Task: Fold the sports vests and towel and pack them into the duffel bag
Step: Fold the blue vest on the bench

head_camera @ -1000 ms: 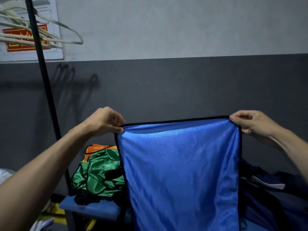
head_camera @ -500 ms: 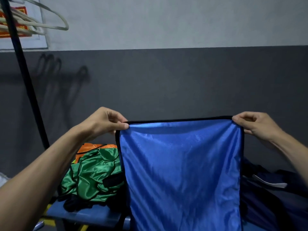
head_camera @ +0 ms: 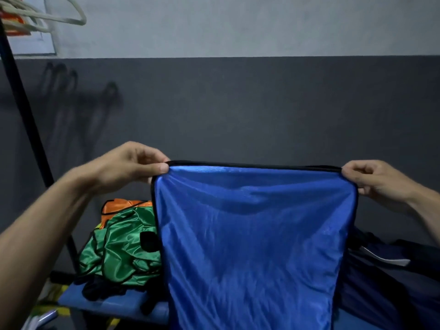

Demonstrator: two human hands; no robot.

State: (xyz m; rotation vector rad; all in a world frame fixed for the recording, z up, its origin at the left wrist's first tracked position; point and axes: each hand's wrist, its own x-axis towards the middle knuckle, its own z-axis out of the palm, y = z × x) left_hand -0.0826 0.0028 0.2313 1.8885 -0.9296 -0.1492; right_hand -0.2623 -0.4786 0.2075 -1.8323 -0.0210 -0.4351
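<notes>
A shiny blue sports vest [head_camera: 252,246] with black trim hangs in front of me, stretched flat. My left hand [head_camera: 128,165] pinches its top left corner and my right hand [head_camera: 376,179] pinches its top right corner. Behind it on the left, a crumpled green vest [head_camera: 119,248] lies on top of an orange vest [head_camera: 119,204] on a blue bench [head_camera: 107,303]. A dark navy duffel bag [head_camera: 390,277] sits to the right, partly hidden by the blue vest.
A black clothes-rack pole [head_camera: 26,113] rises at the left, with pale hangers [head_camera: 47,15] at the top. A dark grey and pale wall stands close behind the bench. A black piece of fabric [head_camera: 100,287] lies under the green vest.
The vest stays held up between both hands, with its top edge pulled a little tauter. My view has shifted slightly right, so the pole and hangers sit further left.
</notes>
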